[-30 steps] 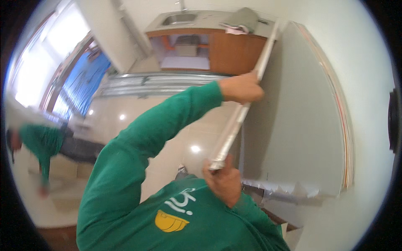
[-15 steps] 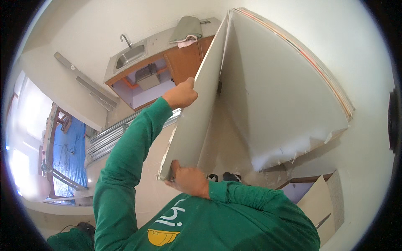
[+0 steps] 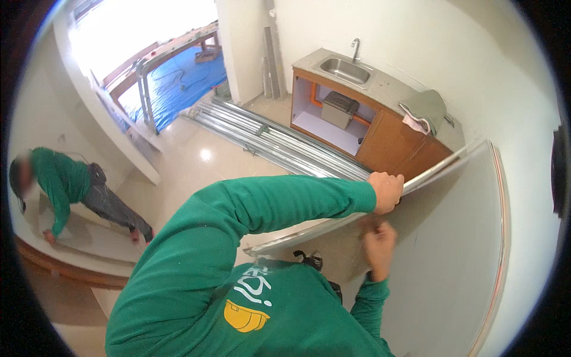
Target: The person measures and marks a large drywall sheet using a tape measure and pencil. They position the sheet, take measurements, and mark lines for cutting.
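Observation:
A large grey plasterboard sheet stands on edge against the white wall at the right, its long edge running toward me. My left hand, arm stretched out in a green sleeve, is closed over the sheet's upper edge. Just below it my right hand holds the same sheet, fingers curled against its edge and face. A black shoe shows beneath the sheet's near end.
A bundle of long metal profiles lies on the shiny floor. Behind it stands a wooden sink cabinet. Another person in green bends over a board at the left. A blue tarp lies beyond the doorway.
The view has swung round, so the room now shows upright. The sheet's edge lies lower and flatter in the picture. Both hands have kept their hold on it.

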Tool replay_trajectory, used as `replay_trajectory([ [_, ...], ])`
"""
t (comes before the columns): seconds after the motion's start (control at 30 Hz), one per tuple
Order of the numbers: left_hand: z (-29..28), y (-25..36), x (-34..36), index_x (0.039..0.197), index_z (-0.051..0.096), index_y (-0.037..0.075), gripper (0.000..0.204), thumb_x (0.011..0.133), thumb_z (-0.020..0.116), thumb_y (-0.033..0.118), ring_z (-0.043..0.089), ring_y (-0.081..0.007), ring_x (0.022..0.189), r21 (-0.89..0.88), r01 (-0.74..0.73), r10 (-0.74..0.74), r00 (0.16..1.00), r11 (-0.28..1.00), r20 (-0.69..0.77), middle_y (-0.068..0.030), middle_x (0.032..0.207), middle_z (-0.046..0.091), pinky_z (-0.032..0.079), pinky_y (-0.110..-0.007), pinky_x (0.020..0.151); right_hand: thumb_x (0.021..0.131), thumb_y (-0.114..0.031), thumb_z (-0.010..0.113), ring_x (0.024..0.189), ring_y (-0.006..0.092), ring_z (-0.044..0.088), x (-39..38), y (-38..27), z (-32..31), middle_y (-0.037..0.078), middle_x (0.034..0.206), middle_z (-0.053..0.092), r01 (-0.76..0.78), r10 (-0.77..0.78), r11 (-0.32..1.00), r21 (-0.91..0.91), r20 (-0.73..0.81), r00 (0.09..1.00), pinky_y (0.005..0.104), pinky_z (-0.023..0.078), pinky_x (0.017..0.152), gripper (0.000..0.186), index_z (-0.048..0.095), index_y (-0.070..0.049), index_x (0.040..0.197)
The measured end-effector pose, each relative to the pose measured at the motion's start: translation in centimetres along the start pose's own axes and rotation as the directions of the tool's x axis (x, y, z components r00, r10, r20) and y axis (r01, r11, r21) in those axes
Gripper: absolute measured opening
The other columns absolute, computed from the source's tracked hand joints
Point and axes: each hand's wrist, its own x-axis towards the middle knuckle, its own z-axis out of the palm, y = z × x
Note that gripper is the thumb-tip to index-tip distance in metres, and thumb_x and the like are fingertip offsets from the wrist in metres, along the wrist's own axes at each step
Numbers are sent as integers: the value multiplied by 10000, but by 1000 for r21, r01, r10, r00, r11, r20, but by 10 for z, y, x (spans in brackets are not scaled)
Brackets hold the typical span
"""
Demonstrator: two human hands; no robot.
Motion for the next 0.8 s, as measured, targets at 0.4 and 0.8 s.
replay_trajectory([
  [0.4,31,10,70,1000,758,1,233,819,759,146,788,-346,901,-43,66,-64,997,997,35,-188,932,791,620,-456,733,1103,-290,580,1362,371,515,236,94,-214,246,1459,562,213,-359,721,-659,-92,929,467,447,1107,472,569,-59,1514],
  [0.8,25,-36,88,975,796,67,200,835,732,194,776,-339,967,28,138,-137,990,990,-13,-157,1005,800,610,-463,795,1105,-390,584,1465,301,418,402,150,-277,143,1546,460,459,-433,643,-613,203,878,454,381,1189,500,543,-87,1500],
])
